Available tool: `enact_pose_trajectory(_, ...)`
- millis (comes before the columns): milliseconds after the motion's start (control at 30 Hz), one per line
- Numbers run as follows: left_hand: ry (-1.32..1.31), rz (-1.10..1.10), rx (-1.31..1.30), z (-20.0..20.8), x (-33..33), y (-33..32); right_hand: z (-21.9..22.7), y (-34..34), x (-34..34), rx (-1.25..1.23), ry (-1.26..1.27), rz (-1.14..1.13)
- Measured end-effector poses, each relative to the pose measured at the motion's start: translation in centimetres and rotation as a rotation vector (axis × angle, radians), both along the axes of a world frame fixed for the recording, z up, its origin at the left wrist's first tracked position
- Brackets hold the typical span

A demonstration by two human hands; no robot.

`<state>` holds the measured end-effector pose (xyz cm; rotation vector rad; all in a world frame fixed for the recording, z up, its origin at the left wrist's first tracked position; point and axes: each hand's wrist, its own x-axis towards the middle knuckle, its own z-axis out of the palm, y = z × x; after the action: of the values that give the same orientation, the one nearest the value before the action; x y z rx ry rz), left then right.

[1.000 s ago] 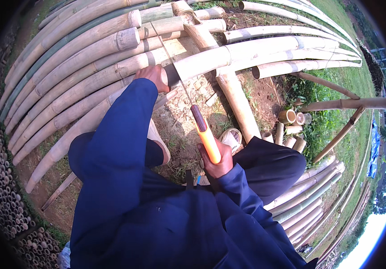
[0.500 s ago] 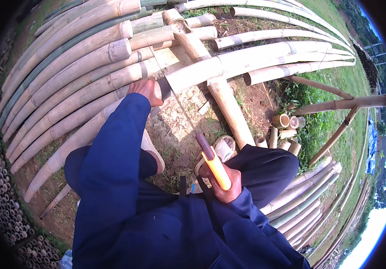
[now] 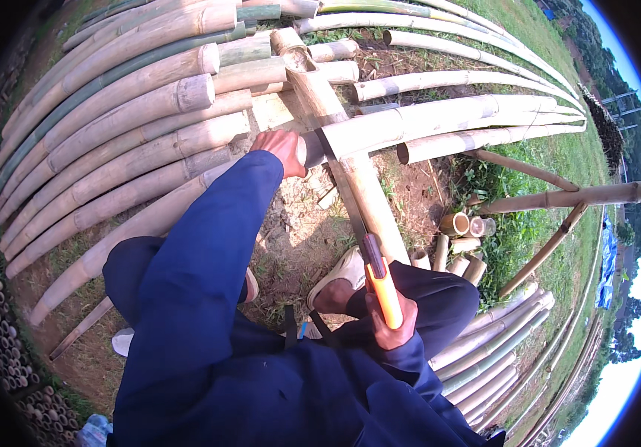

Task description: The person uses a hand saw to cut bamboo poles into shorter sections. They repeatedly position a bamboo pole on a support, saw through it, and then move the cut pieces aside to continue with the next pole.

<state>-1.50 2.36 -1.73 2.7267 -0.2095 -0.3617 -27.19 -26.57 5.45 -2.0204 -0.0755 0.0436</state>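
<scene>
My left hand (image 3: 281, 151) is closed around the near end of a thick pale bamboo pole (image 3: 402, 123). That pole lies across a notched bamboo crossbar (image 3: 376, 201). My right hand (image 3: 395, 325) grips the orange handle of a handsaw (image 3: 384, 294), low and to the right beside my knee. From the handle the dark saw blade (image 3: 348, 190) slants up and left to the pole. Its far end lies at the pole's side, just right of my left fist; whether the teeth sit in a cut cannot be made out.
Long bamboo poles (image 3: 134, 153) lie side by side at the left. Short bamboo pieces (image 3: 454, 223) stand and lie at the right, near a propped bamboo frame (image 3: 566, 195). More poles (image 3: 495, 357) are stacked at lower right. Many cut ends (image 3: 0, 305) line the left rim.
The pole's end and my left hand have shifted right. The saw has come right and down with my right hand, and its blade no longer reaches far beyond the pole. My feet have moved.
</scene>
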Motion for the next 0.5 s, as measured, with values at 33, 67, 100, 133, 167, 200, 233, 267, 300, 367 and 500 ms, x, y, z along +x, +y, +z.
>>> enact_pose_trajectory(33, -0.015, 0.019, 0.007, 0.08, 0.42, -0.18, -0.1, -0.32, 0.2, -0.005, 0.055, 0.035)
enact_pose_trajectory(67, -0.008, 0.027, 0.008, 0.08, 0.6, -0.32, -0.2, -0.59, 0.39, 0.044, 0.067, -0.041)
enact_pose_trajectory(100, -0.004, 0.032, 0.01, 0.04, 0.59, -0.54, -0.32, -0.79, 0.55, 0.03, 0.132, -0.046)
enact_pose_trajectory(133, 0.005, 0.034, 0.024, 0.06, 0.65, -0.61, -0.44, -0.94, 0.68, 0.041, 0.101, -0.028)
enact_pose_trajectory(167, 0.011, 0.037, 0.038, 0.05, 0.55, -0.66, -0.57, -1.04, 0.77, 0.057, 0.082, 0.0)
enact_pose_trajectory(200, 0.006, 0.046, 0.049, 0.07, 0.48, -0.68, -0.69, -1.08, 0.82, 0.068, 0.089, -0.015)
enact_pose_trajectory(233, 0.009, 0.044, 0.049, 0.11, 0.35, -0.74, -0.8, -1.08, 0.84, 0.071, 0.045, -0.007)
enact_pose_trajectory(267, 0.02, 0.056, 0.054, 0.22, 0.3, -0.67, -0.86, -1.03, 0.83, 0.061, 0.033, -0.007)
enact_pose_trajectory(300, 0.014, 0.062, 0.054, 0.3, 0.3, -0.7, -0.89, -0.94, 0.83, 0.041, 0.036, -0.01)
enact_pose_trajectory(367, 0.023, 0.065, 0.052, 0.4, 0.44, -0.8, -0.9, -0.73, 0.79, 0.052, 0.055, -0.035)
enact_pose_trajectory(500, 0.021, 0.052, 0.013, -0.09, 0.53, -0.69, -0.66, -0.39, 0.45, 0.016, 0.025, -0.023)
